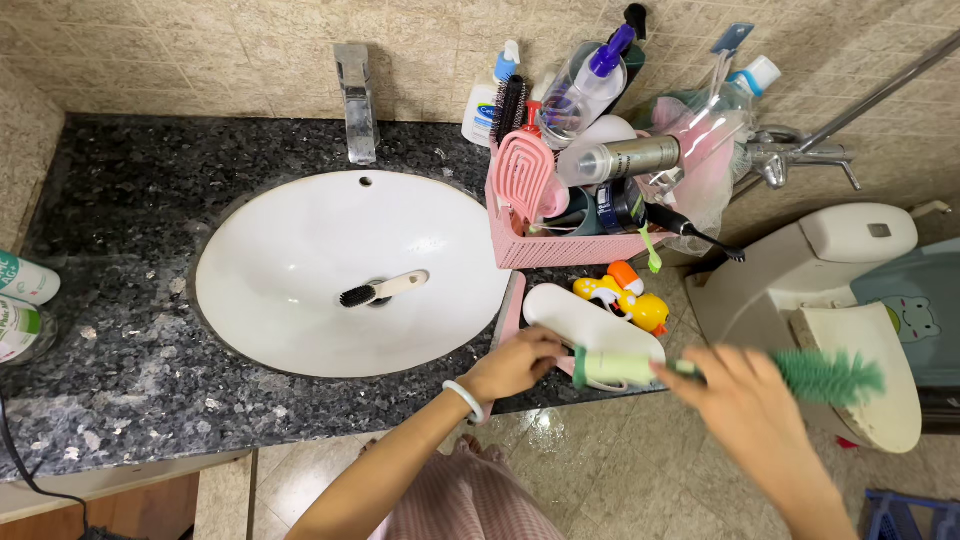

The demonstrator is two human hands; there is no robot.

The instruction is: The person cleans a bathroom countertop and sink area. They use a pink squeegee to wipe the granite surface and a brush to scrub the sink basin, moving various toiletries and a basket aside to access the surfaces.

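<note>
Fingers of the right hand [735, 385] clench the green brush [735, 372] mid-handle, bristles beyond; left hand [515, 362] grips the white tray [590, 325] edge

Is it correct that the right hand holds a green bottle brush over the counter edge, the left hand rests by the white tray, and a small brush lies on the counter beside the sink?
Not quite. The head view shows the small brush lying inside the sink, near the drain, not on the counter. The rest holds: the right hand holds the green bottle brush, and the left hand rests by the white tray.
</note>
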